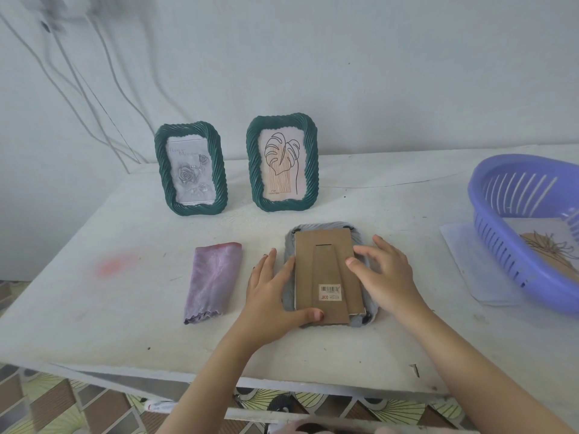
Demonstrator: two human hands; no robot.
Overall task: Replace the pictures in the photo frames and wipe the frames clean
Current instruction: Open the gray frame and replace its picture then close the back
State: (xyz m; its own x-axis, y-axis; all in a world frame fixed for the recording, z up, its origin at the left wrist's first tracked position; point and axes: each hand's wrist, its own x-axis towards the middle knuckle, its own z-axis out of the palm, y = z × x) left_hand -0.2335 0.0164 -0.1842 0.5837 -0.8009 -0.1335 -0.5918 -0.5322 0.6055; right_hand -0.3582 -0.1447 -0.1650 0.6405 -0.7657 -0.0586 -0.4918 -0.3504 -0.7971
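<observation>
While a grey photo frame lies face down near the front of the white counter, both hands rest on it with relaxed, spread fingers, gripping nothing. The left hand lies along the frame's left edge, its thumb pressing the near end of the brown cardboard backing. The right hand touches the backing's right side. A barcode sticker sits on the backing's fold-out stand. A folded purple cloth lies just left of the left hand. Two green frames stand upright at the back: the rose-picture frame left of the leaf-drawing frame. A blue plastic basket sits at the far right.
</observation>
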